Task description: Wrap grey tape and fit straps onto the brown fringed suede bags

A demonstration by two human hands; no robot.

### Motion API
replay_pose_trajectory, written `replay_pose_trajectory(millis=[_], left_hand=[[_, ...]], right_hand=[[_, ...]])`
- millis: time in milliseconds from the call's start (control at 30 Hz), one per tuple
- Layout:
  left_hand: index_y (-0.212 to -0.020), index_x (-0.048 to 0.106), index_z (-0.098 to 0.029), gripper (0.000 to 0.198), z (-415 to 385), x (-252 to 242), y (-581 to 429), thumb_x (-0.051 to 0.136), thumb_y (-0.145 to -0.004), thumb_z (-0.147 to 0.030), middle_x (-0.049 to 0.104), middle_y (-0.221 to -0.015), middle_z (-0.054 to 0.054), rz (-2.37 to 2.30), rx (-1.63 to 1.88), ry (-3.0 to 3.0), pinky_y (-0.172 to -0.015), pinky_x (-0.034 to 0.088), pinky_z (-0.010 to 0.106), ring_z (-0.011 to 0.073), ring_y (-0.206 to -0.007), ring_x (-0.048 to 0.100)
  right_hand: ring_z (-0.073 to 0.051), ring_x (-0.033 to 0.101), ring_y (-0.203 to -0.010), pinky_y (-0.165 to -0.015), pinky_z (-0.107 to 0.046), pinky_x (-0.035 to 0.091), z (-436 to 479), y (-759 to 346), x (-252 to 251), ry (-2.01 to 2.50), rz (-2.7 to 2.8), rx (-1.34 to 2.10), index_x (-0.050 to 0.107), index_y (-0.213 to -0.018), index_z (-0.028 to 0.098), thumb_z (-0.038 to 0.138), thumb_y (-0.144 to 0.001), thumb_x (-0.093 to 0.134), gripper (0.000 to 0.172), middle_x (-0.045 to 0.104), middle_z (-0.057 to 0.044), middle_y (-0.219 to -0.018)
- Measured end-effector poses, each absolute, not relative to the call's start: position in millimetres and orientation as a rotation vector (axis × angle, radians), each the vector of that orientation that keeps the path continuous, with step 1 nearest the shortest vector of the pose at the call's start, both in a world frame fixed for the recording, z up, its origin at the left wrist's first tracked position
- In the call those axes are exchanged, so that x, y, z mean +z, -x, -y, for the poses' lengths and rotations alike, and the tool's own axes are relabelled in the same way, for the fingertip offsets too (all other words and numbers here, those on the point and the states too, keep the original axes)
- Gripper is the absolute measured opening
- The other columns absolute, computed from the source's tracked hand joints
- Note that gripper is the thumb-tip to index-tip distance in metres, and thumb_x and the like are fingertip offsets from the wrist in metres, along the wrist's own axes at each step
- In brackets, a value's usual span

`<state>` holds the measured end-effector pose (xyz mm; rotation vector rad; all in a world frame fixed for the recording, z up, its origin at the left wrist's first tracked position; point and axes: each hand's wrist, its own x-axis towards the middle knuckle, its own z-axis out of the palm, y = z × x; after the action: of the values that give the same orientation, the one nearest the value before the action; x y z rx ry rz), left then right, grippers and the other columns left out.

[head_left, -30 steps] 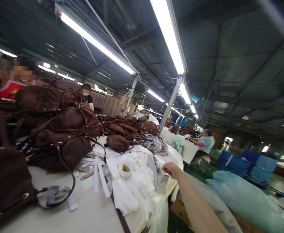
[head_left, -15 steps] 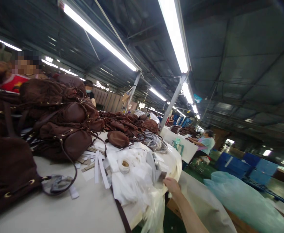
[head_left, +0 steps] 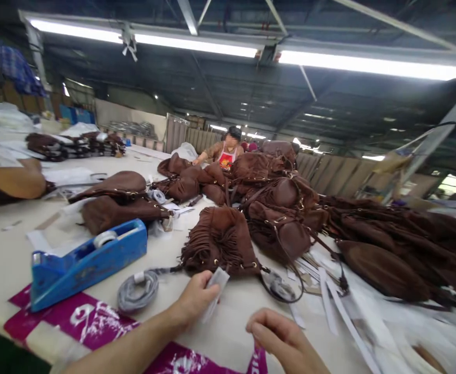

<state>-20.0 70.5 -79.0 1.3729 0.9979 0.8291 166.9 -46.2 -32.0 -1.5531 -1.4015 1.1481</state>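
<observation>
My left hand (head_left: 196, 300) is closed on a small translucent plastic piece (head_left: 217, 283), pinched between thumb and fingers, just in front of a brown fringed bag (head_left: 222, 236). The bag lies on the table with gold eyelets along its near edge. To the right, my right hand (head_left: 286, 337) is curled with its thumb and fingers together; what it holds, if anything, I cannot make out. Purple printed plastic (head_left: 106, 322) lies along the near table edge, and a piece of it shows just under my right fingers. Left of my left hand lies a coiled strap wrapped in grey (head_left: 138, 291).
A blue tape dispenser (head_left: 91, 265) stands on the left. Brown bags (head_left: 274, 192) are heaped across the table, with more brown pieces (head_left: 383, 265) at right. White paper strips (head_left: 329, 301) lie near the right hand. A person in a red apron (head_left: 228, 156) is behind the heap.
The view has swung left from the table's right end to the fringed bag. My right hand has left the white sheets there, and my left hand with the plastic piece has come into view.
</observation>
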Motion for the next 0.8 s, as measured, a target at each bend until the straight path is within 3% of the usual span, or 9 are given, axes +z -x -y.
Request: replay_pose_trajectory(millis=[200, 633, 800], left_hand=[[-0.070, 0.053, -0.016, 0.010, -73.7, -78.3, 20.7, 0.051, -0.064, -0.024, 0.050, -0.063, -0.003, -0.925, 0.829, -1.497, -0.054, 0.032, 0.023, 0.0130, -0.061, 0.045], [-0.073, 0.054, -0.017, 0.011, -79.5, -86.3, 22.8, 0.048, -0.065, -0.019, 0.051, -0.065, -0.003, -0.880, 0.753, -1.526, -0.053, 0.032, 0.022, 0.0131, -0.060, 0.045], [-0.074, 0.053, -0.017, 0.011, -77.1, -81.1, 25.3, 0.051, -0.068, -0.025, 0.050, -0.066, -0.003, -0.833, 0.766, -1.498, -0.054, 0.033, 0.022, 0.0131, -0.062, 0.044]], right_hand=[[-0.016, 0.045, -0.061, -0.061, -0.027, 0.036, -23.0, -114.8, -29.6, 1.538, 1.534, 0.981, 0.050, -0.056, 0.021, 0.040, -0.071, 0.054, 0.025, 0.046, 0.003, -0.056], [-0.016, 0.046, -0.059, -0.059, -0.028, 0.033, -42.3, -126.8, -45.5, 1.640, 1.623, 0.900, 0.052, -0.056, 0.020, 0.040, -0.070, 0.050, 0.024, 0.049, 0.003, -0.055], [-0.016, 0.045, -0.057, -0.058, -0.028, 0.031, -42.9, -121.6, -52.0, 1.681, 1.564, 0.845, 0.053, -0.053, 0.020, 0.034, -0.068, 0.051, 0.020, 0.049, 0.003, -0.053]])
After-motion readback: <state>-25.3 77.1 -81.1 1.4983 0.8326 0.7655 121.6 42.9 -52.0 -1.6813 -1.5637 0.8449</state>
